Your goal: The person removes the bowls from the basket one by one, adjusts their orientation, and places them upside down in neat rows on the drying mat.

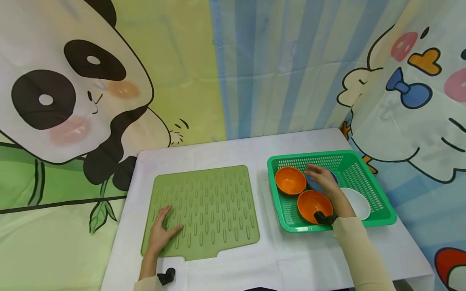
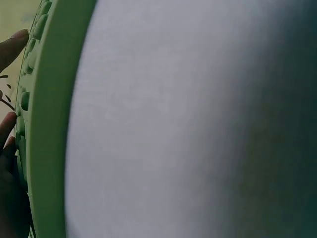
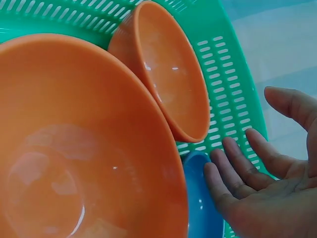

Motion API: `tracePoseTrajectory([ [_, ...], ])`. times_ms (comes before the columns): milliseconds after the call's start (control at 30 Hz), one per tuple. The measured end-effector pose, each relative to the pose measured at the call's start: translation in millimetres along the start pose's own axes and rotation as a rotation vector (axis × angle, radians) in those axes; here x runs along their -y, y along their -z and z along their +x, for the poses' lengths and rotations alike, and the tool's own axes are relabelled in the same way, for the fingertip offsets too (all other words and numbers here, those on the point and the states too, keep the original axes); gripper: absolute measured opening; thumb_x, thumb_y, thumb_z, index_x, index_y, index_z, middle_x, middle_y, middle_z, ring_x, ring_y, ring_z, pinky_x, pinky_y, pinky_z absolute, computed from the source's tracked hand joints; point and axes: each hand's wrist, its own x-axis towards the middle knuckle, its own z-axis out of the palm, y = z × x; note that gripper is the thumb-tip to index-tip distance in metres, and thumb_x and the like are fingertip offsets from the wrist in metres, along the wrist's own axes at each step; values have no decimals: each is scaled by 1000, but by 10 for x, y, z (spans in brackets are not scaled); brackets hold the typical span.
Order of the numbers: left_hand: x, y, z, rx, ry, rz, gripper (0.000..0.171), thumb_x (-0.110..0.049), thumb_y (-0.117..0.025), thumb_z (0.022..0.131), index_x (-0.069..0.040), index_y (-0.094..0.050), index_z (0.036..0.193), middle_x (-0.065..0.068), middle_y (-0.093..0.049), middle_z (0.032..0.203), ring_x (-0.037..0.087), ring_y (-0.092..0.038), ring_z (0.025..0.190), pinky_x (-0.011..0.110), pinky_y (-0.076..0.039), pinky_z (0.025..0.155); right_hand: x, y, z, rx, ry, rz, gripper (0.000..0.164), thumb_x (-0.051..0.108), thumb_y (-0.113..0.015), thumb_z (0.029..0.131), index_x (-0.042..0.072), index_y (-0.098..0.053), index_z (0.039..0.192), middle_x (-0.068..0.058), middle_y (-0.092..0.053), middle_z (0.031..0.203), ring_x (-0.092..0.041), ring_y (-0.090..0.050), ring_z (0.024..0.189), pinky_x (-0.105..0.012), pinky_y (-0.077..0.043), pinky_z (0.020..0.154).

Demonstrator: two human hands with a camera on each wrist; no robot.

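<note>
My left hand (image 1: 160,234) rests on the left part of a ribbed green mat (image 1: 214,210), fingers spread. Its fingertips also show at the left edge of the left wrist view, by the mat's raised ribs. Over a green plastic basket (image 1: 360,178) is my right hand (image 1: 326,184), its fingers extended above a blue bowl (image 3: 203,198) that it partly covers in the head view. Nothing is in its palm. Two orange bowls, one farther back (image 1: 290,180) and one nearer (image 1: 314,205), sit beside the blue one. A white bowl (image 1: 357,204) lies under the right wrist's side.
Mat and basket stand side by side on a table with a white cloth (image 1: 262,258). Behind hangs a curtain (image 1: 276,68) with a panda and other cartoon figures. Black wrist mounts show near the left wrist (image 1: 166,277) and the right wrist (image 1: 324,218).
</note>
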Motion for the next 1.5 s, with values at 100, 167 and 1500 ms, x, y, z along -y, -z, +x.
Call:
tracePoseTrajectory([
  [100, -17, 2, 11, 1, -12, 14, 86, -24, -85, 65, -9, -43, 138, 16, -32, 144, 39, -16, 136, 65, -17, 102, -5, -8, 2, 8, 1, 0, 60, 19, -53, 94, -1, -26, 144, -24, -30, 143, -38, -29, 130, -51, -26, 106],
  [167, -26, 2, 17, 1, -19, 20, 86, -24, -85, 65, -8, -43, 138, 17, -32, 144, 40, -16, 135, 65, -17, 101, -7, -18, -2, 1, 5, -21, 64, 22, -57, 93, 1, -26, 145, -22, -29, 145, -37, -27, 132, -51, -25, 106],
  [1500, 34, -22, -15, -10, 21, 37, 89, -29, -86, 63, -15, -42, 139, 15, -32, 145, 36, -17, 136, 66, -19, 101, -293, -301, 106, 166, 341, -543, 117, 42, -86, 59, 21, -14, 149, -20, -8, 149, -50, -18, 129, -75, -25, 88],
])
